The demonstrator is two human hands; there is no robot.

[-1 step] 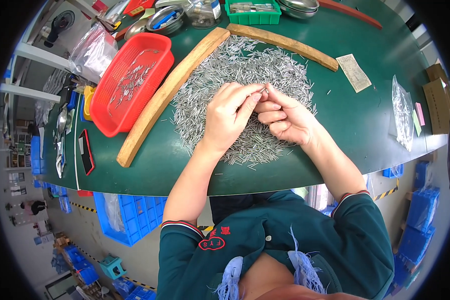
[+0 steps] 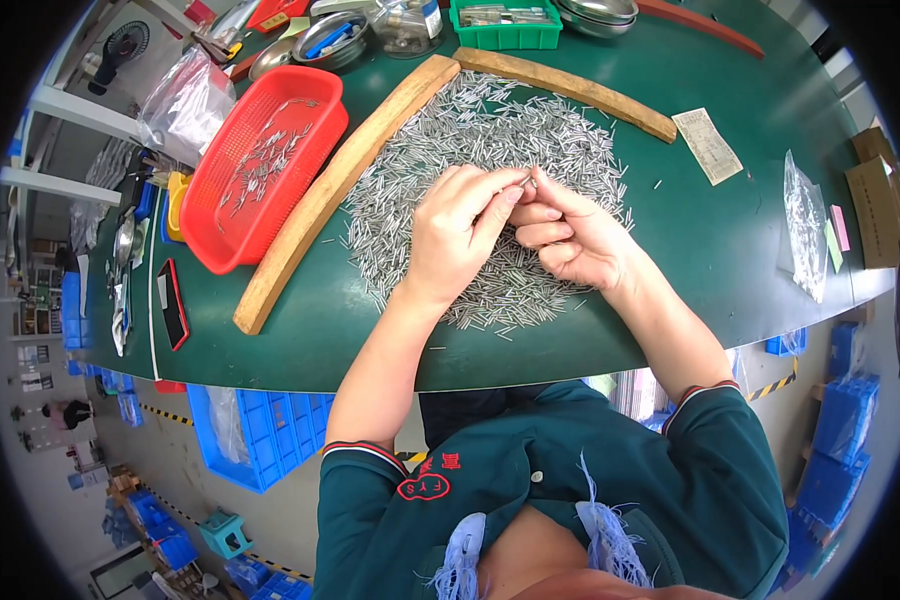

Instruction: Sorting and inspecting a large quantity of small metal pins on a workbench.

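Observation:
A wide heap of small metal pins point(image 2: 470, 150) lies on the green table point(image 2: 730, 270), bounded by two wooden strips point(image 2: 340, 185) that meet at the far side. My left hand point(image 2: 455, 240) and my right hand point(image 2: 575, 245) meet fingertip to fingertip just above the heap. Together they pinch a small metal pin point(image 2: 526, 181) between thumbs and forefingers. The other fingers of both hands are curled in. More pins lie under and around both hands.
A red plastic basket point(image 2: 270, 165) with a few pins stands left of the wooden strip. A green box point(image 2: 505, 35), metal bowls point(image 2: 595, 15) and clear bags point(image 2: 185, 100) line the far edge. A paper slip point(image 2: 708, 145) and another clear bag point(image 2: 805, 225) lie right. Blue crates point(image 2: 260, 430) sit below.

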